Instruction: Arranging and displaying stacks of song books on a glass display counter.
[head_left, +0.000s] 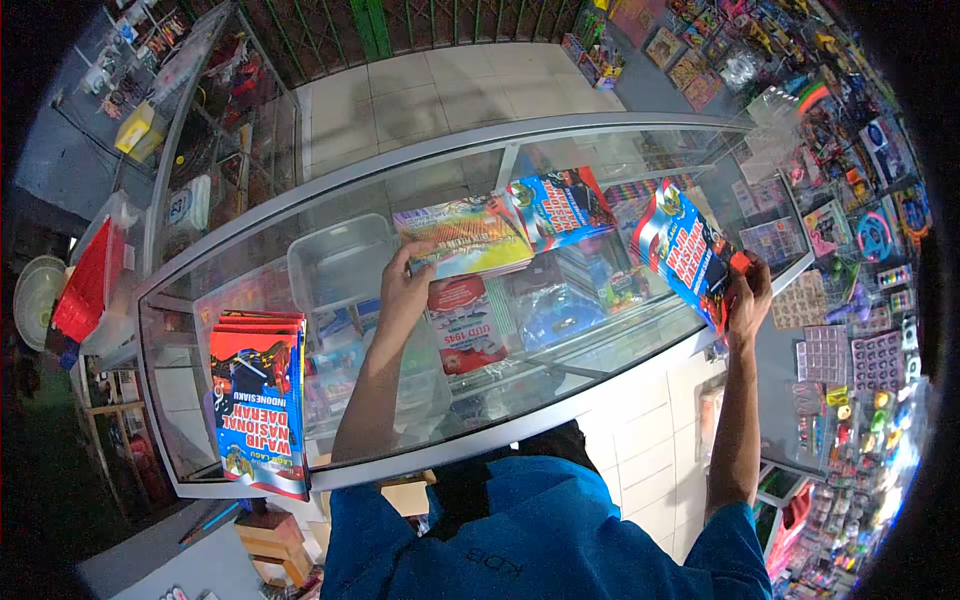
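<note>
On the glass display counter (480, 405), my left hand (405, 285) grips the left edge of a small stack of yellow booklets (472, 238). A blue and red songbook (561, 210) lies at the stack's right, partly covered by it. My right hand (746, 296) holds another blue and red songbook (686, 251) by its lower right edge, tilted above the counter's right part. A small orange-red square (739, 262) shows at the right fingertips; I cannot tell what it is. At the counter's near left corner rests a pile of similar songbooks (259, 405), upside down to me.
Inside the counter are a clear plastic bin (341, 259), a red and white booklet (466, 326) and a blue plastic-wrapped item (559, 315). Small packaged goods (855, 300) crowd the right side. A second glass case (225, 135) stands back left, and a folding metal gate (420, 30) closes the far side.
</note>
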